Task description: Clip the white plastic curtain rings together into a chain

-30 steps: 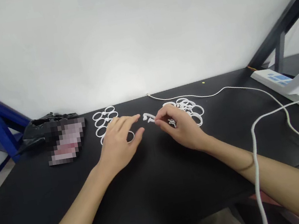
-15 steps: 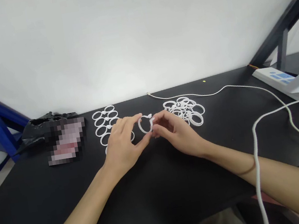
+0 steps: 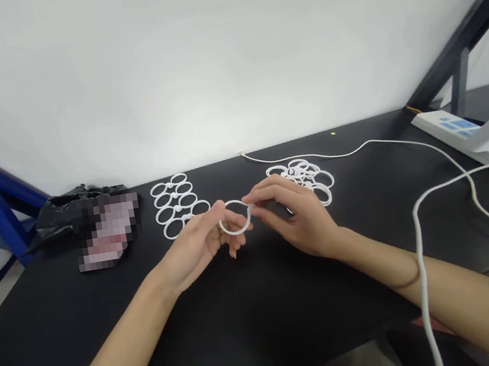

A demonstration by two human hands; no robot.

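Note:
A thin white curtain ring [image 3: 238, 233] is held up between my two hands, above the black table. My left hand [image 3: 198, 243] grips its left side with the thumb, and its other fingers curl behind and below it. At the ring's right side, the fingertips of my right hand [image 3: 298, 214] pinch the rim and cover part of it. The loop looks round and joined, though its clasp is hidden. Behind my left hand lie similar rings [image 3: 166, 214] in two rows. Behind my right hand is a loose pile of rings [image 3: 325, 179].
A white cable [image 3: 370, 141] runs across the table's back and down the right side, over my right forearm. At the right stands a white and blue device [image 3: 453, 122]. A black plastic bag [image 3: 58, 212] with a blurred-out item lies at the left, before a white wall [image 3: 224, 56].
The ring's ends were apart with a knob showing; now the loop looks joined. My left hand has rolled palm-up, and the ring has dropped slightly and shifted left.

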